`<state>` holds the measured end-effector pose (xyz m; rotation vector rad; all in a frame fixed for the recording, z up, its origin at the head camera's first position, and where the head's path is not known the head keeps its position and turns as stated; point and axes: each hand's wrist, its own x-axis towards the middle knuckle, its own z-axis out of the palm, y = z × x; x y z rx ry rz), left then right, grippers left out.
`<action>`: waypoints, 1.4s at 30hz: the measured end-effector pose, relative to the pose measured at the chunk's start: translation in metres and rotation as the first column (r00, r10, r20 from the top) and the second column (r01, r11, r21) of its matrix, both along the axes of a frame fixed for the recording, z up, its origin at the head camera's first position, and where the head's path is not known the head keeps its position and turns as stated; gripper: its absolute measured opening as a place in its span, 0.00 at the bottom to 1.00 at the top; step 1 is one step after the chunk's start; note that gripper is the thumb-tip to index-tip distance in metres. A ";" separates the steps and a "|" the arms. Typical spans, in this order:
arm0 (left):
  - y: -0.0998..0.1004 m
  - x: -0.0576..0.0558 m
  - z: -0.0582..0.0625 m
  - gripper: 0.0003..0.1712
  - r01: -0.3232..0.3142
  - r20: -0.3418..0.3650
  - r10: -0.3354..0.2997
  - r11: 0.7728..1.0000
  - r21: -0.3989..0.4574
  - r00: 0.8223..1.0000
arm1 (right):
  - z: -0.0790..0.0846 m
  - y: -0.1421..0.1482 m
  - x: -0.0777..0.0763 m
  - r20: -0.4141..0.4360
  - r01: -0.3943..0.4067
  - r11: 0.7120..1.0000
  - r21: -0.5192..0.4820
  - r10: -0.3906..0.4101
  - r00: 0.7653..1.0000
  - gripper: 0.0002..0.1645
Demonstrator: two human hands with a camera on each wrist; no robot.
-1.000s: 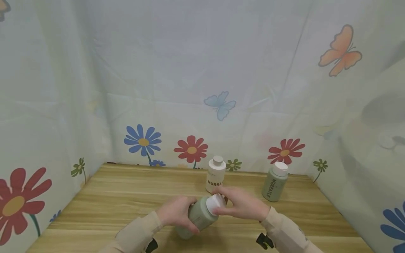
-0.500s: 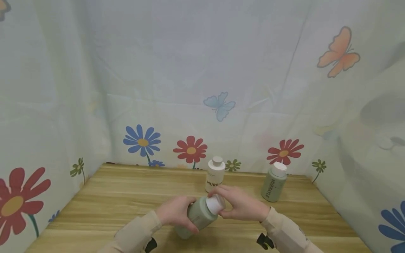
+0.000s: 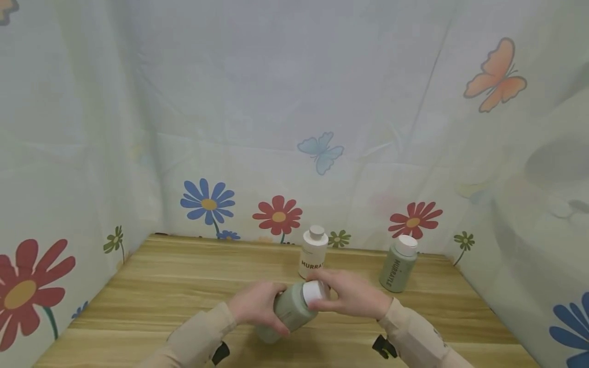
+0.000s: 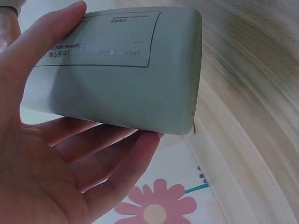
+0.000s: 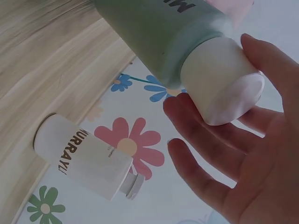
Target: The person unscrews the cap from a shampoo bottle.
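A pale green shampoo bottle (image 3: pixel 294 309) is tilted above the table, its capped end up toward the right. My left hand (image 3: pixel 258 305) grips its body, with the thumb across the labelled side and the fingers beneath, as the left wrist view shows. My right hand (image 3: pixel 356 295) has its thumb and fingers around the white cap (image 5: pixel 219 81), which sits on the bottle's neck. Small print marks the label (image 4: pixel 98 44). A white bottle (image 3: pixel 314 255) with a grey cap stands upright just behind my right hand, its lower part partly covered by the fingers.
A second green bottle (image 3: pixel 399 268) with a white cap stands upright at the back right of the wooden table (image 3: pixel 193 276). Cloth walls (image 3: pixel 248 102) printed with flowers and butterflies enclose the table at the back and both sides.
My right thumb slid down off the cap's near face, then came back onto it. The held bottle has shifted very slightly; the standing bottles stay put.
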<state>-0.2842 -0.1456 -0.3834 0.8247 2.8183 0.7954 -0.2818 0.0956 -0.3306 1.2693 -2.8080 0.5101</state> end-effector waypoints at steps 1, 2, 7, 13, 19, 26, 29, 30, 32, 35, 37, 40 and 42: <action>-0.001 0.000 0.000 0.34 -0.001 -0.004 0.001 1.000 0.001 1.000 | 0.001 0.000 0.000 -0.017 -0.004 1.000 0.005 0.004 1.000 0.28; -0.001 0.001 0.001 0.34 -0.001 -0.004 0.001 1.000 0.002 1.000 | 0.001 -0.001 0.001 -0.034 -0.010 1.000 0.007 0.010 0.999 0.28; -0.006 0.002 0.002 0.36 -0.012 0.015 0.011 1.000 0.014 1.000 | 0.002 -0.002 0.000 -0.135 -0.064 0.998 -0.029 0.060 0.989 0.28; -0.016 0.003 0.000 0.39 -0.032 0.034 0.031 0.999 0.044 0.999 | -0.001 -0.005 -0.002 -0.252 -0.088 0.990 -0.114 0.056 0.966 0.30; -0.036 0.007 -0.002 0.38 -0.054 0.052 0.049 0.992 0.117 0.997 | -0.003 -0.016 0.000 -0.178 -0.097 0.985 -0.140 0.071 0.981 0.36; -0.062 0.017 0.000 0.39 -0.113 0.042 0.107 0.970 0.214 0.993 | -0.014 -0.035 -0.001 -0.099 -0.152 0.959 -0.239 0.132 0.986 0.35; -0.071 0.018 -0.003 0.38 -0.120 0.025 0.118 0.967 0.225 0.993 | -0.019 -0.042 -0.004 -0.042 -0.178 0.947 -0.267 0.173 0.984 0.35; -0.074 0.018 -0.004 0.38 -0.120 0.026 0.118 0.966 0.227 0.993 | -0.021 -0.044 -0.004 -0.025 -0.183 0.945 -0.272 0.183 0.983 0.35; -0.079 0.018 -0.006 0.38 -0.123 0.037 0.118 0.965 0.230 0.992 | -0.025 -0.048 -0.005 -0.003 -0.189 0.943 -0.272 0.196 0.981 0.34; -0.087 0.018 -0.009 0.39 -0.149 0.070 0.136 0.956 0.254 0.988 | -0.033 -0.055 -0.006 0.071 -0.180 0.947 -0.267 0.206 0.976 0.33; -0.091 0.019 -0.012 0.41 -0.178 0.090 0.160 0.947 0.268 0.983 | -0.039 -0.060 -0.005 0.115 -0.181 0.951 -0.251 0.215 0.970 0.33; -0.098 0.020 -0.017 0.43 -0.218 0.095 0.199 0.934 0.284 0.975 | -0.053 -0.069 -0.005 0.151 -0.203 0.955 -0.215 0.238 0.960 0.32; -0.102 0.021 -0.020 0.44 -0.237 0.091 0.220 0.927 0.289 0.971 | -0.063 -0.075 -0.004 0.152 -0.229 0.953 -0.199 0.261 0.953 0.31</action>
